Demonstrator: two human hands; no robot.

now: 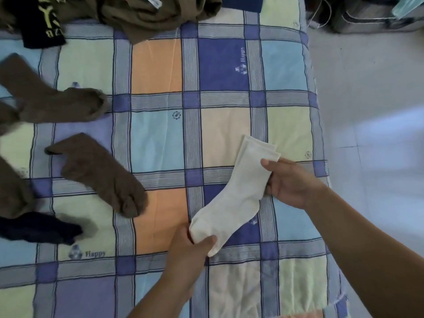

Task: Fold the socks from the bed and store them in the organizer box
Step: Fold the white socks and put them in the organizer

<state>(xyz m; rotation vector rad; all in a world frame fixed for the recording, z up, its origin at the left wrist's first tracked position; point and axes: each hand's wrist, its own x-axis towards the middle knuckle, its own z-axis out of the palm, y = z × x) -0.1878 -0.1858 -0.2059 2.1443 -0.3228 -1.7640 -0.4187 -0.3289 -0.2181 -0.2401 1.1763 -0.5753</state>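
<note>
A white sock (238,191) lies stretched out diagonally on the checked bed sheet (160,134), cuff toward the upper right, toe toward the lower left. My left hand (190,251) pinches its toe end. My right hand (291,182) grips the leg part just below the cuff. Brown socks lie on the left: one (101,173) in the middle left and another (62,104) above it. A dark navy sock (39,230) rests at the lower left. No organizer box is in view.
Olive-brown clothes (149,14) and a black garment with yellow print (43,21) are piled at the bed's far end. The bed's right edge (321,134) borders a pale tiled floor (371,111). Bags or boxes (367,14) stand at the upper right.
</note>
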